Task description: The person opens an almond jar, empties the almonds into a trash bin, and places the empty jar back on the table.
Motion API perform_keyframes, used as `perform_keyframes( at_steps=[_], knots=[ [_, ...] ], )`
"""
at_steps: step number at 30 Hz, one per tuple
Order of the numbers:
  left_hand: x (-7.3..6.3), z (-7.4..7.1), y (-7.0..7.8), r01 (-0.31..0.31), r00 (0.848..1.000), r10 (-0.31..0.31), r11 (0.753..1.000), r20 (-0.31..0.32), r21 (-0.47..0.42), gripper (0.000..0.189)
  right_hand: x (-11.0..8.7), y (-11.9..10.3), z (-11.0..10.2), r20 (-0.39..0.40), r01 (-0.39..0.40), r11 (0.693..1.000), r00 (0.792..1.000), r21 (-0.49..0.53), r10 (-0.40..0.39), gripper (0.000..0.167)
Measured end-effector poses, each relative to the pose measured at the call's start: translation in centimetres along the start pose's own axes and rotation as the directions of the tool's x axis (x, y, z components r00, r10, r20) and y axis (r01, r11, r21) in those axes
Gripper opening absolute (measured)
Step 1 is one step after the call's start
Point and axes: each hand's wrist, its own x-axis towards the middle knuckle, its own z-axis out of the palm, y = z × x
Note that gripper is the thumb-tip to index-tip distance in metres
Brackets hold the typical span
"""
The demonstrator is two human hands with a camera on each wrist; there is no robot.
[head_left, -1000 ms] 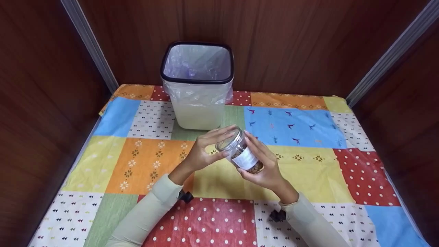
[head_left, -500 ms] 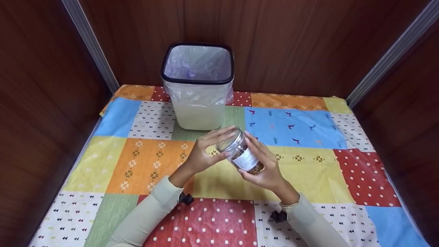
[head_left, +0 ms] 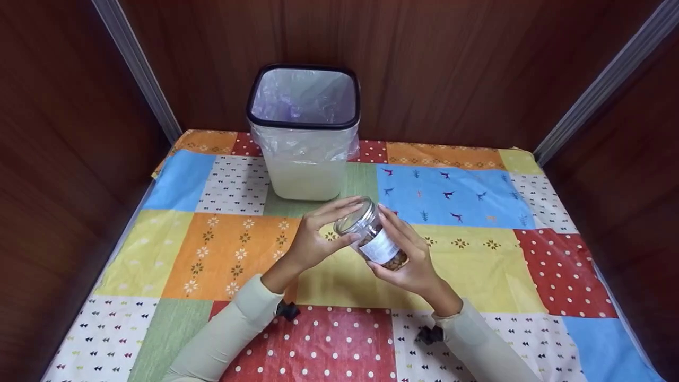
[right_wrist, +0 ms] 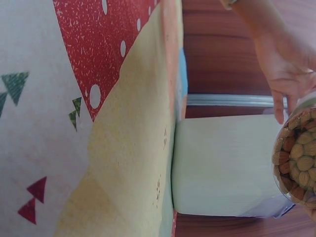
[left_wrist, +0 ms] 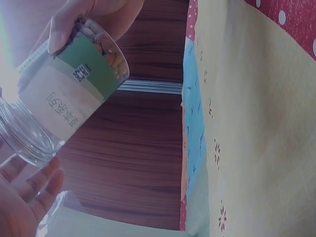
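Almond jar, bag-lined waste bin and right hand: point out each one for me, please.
Almond jar (head_left: pixel 379 247): head view, on its white label.
Bag-lined waste bin (head_left: pixel 306 179): head view, on the front wall below the bag's edge.
Right hand (head_left: pixel 412 260): head view, on the back of the hand.

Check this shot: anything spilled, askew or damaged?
Nothing stands out. The jar tilts, but the left hand and right hand hold it, and the almonds lie inside; no spill shows. The bin stands upright.
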Motion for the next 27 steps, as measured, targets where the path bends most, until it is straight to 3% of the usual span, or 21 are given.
perform_keyframes(
  at_steps=[7, 17, 27],
  knots=[
    [0.0, 0.0, 0.4, 0.036, 0.999, -0.035, 0.999, -0.014, 0.028, 0.049, 0.0, -0.1, 0.0, 0.005, -0.002, 1.0, 1.0, 0.004, 0.002, 0.082],
    [-0.4, -0.3, 0.1, 0.055, 0.998, -0.055, 0.998, 0.001, -0.001, 0.052, 0.0, 0.1, 0.1, 0.003, 0.017, 1.0, 1.0, -0.015, -0.017, 0.085],
    [-0.3, -0.8, -1.2, -0.016, 0.997, 0.034, 0.977, 0.076, -0.214, 0.079, 0.1, -0.3, -0.4, -0.019, 0.006, 1.0, 1.0, -0.006, -0.006, 0.084]
  ],
)
